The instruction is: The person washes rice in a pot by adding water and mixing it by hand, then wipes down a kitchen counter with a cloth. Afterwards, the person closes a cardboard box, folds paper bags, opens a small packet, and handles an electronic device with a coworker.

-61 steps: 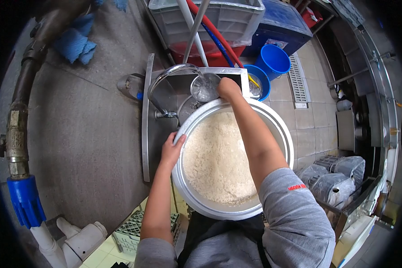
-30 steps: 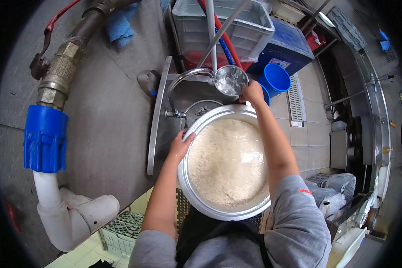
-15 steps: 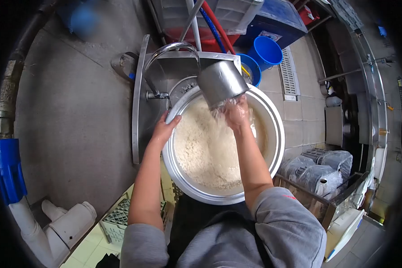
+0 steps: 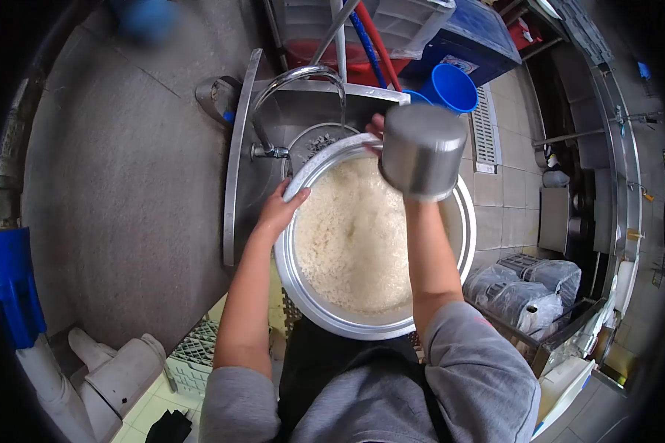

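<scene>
Beside a steel sink (image 4: 242, 162), the left hand (image 4: 278, 213) clasps the left rim of a wide pot (image 4: 287, 255) of wet grains (image 4: 347, 244), presumably steadying it, while the partly hidden right hand (image 4: 374, 133) grips an upended metal cup (image 4: 423, 151), apparently draining, over its far right side.

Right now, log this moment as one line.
left hand: on pot rim | right hand: holding cup base-up, grip mostly hidden | pot: rice inside | tap: over sink

Soft light glints on the steel pot (image 4: 425, 151), edges bowed, dark (upper-left blue patch (image 4: 148, 21) blurred).
</scene>
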`<state>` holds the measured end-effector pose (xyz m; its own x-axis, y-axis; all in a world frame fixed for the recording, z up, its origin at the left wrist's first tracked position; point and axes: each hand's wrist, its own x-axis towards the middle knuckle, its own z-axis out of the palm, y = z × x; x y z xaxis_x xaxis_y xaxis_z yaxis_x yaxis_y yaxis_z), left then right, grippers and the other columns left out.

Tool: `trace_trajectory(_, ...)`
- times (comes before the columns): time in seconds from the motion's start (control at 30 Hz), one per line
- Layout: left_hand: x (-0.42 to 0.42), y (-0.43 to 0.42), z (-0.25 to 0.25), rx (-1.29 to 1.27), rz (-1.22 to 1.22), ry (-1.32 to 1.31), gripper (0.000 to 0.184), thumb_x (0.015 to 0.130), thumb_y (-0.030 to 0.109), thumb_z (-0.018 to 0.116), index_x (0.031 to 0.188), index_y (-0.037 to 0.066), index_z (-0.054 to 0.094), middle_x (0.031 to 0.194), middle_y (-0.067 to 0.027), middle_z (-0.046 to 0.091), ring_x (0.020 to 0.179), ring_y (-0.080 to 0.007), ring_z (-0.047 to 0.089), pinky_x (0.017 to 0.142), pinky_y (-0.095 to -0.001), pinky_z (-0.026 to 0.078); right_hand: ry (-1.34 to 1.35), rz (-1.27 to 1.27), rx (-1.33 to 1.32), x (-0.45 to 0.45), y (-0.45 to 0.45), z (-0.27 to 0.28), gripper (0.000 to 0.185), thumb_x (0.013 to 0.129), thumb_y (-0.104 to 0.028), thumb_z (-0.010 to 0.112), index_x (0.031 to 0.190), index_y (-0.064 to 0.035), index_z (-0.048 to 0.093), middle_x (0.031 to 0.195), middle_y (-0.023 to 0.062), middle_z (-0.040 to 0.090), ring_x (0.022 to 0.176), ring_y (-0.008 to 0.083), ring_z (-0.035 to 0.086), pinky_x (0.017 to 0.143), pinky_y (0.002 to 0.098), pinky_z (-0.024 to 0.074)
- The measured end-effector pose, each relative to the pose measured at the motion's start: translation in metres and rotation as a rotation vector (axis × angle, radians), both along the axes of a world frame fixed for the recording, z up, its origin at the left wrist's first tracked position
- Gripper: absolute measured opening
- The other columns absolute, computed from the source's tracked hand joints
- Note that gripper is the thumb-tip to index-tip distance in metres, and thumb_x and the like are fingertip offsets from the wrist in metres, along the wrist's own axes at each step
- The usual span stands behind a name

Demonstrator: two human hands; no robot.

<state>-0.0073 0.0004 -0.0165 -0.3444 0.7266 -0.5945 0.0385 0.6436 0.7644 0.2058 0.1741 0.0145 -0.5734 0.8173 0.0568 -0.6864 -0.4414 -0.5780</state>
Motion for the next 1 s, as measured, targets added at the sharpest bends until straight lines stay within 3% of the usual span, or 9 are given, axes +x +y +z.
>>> trace_trajectory(0.07, 0.000, 0.001, 0.002, -0.013, 0.010, -0.019, 0.079, 0.075, 0.047, 0.066, 0.132, 0.002, 0.038, 0.120, -0.0190, 0.054, 0.111, -0.0258, 0.052, 0.093, -0.0313, 0.039, -0.155, -0.174, 0.015, -0.007, 0.044, -0.029, 0.051, 0.085, -0.031, 0.058, 0.125, -0.0058, 0.042, 0.121, 0.0120, 0.051, 0.105, 0.0223, 0.054, 0.085, 0.0347, 0.0484)
trace_trajectory(0.1, 0.001, 0.001, 0.003, -0.015, 0.011, -0.023, 0.078, 0.075, 0.047, 0.066, 0.132, 0.002, 0.038, 0.120, -0.0190, 0.054, 0.111, -0.0257, 0.053, 0.092, -0.0312, 0.039, -0.379, -0.469, -0.101, -0.023, 0.056, -0.012, 0.038, 0.084, -0.028, 0.059, 0.113, -0.0038, 0.052, 0.109, 0.0081, 0.059, 0.095, 0.0192, 0.058, 0.080, 0.0338, 0.0492)
trace_trajectory(0.17, 0.002, 0.001, 0.007, -0.016, 0.011, -0.029, 0.077, 0.074, 0.046, 0.067, 0.132, 0.002, 0.039, 0.120, -0.0188, 0.054, 0.111, -0.0254, 0.053, 0.092, -0.0311, 0.040, -0.975, -0.614, 0.108, -0.034, 0.072, -0.011, 0.031, 0.085, -0.022, 0.052, 0.106, -0.0007, 0.057, 0.102, 0.0143, 0.063, 0.089, 0.0276, 0.063, 0.075, 0.0375, 0.0503)
trace_trajectory(0.27, 0.001, 0.002, 0.003, -0.004, 0.015, -0.019, 0.076, 0.075, 0.044, 0.067, 0.131, 0.003, 0.040, 0.119, -0.0178, 0.055, 0.109, -0.0245, 0.053, 0.091, -0.0306, 0.040, -1.990, -0.401, 0.541, -0.041, 0.076, -0.012, 0.028, 0.082, -0.020, 0.050, 0.099, 0.0002, 0.061, 0.099, 0.0190, 0.063, 0.091, 0.0313, 0.063, 0.078, 0.0407, 0.0486)
trace_trajectory(0.4, 0.002, 0.002, 0.012, -0.016, 0.021, -0.050, 0.073, 0.075, 0.043, 0.067, 0.130, 0.003, 0.041, 0.118, -0.0162, 0.056, 0.108, -0.0231, 0.055, 0.091, -0.0301, 0.040, -2.097, 0.031, 0.493, -0.054, 0.079, -0.002, 0.028, 0.077, -0.017, 0.051, 0.097, -0.0046, 0.066, 0.102, 0.0182, 0.063, 0.096, 0.0329, 0.061, 0.081, 0.0392, 0.0479)
trace_trajectory(0.7, 0.001, 0.003, 0.013, -0.029, 0.009, -0.009, 0.071, 0.074, 0.042, 0.068, 0.128, 0.002, 0.044, 0.116, -0.0162, 0.057, 0.106, -0.0234, 0.055, 0.090, -0.0304, 0.041, -2.079, 0.033, 0.525, -0.057, 0.080, -0.002, 0.048, 0.085, -0.047, 0.050, 0.096, -0.0033, 0.066, 0.099, 0.0189, 0.063, 0.095, 0.0337, 0.060, 0.079, 0.0411, 0.0471)
trace_trajectory(1.0, 0.001, 0.002, 0.010, -0.020, 0.021, -0.038, 0.071, 0.074, 0.042, 0.069, 0.126, 0.000, 0.045, 0.114, -0.0171, 0.058, 0.104, -0.0235, 0.057, 0.088, -0.0304, 0.042, -2.062, 0.060, 0.562, -0.057, 0.082, -0.005, 0.048, 0.086, -0.047, 0.049, 0.094, -0.0025, 0.066, 0.098, 0.0197, 0.063, 0.094, 0.0347, 0.060, 0.080, 0.0420, 0.0468)
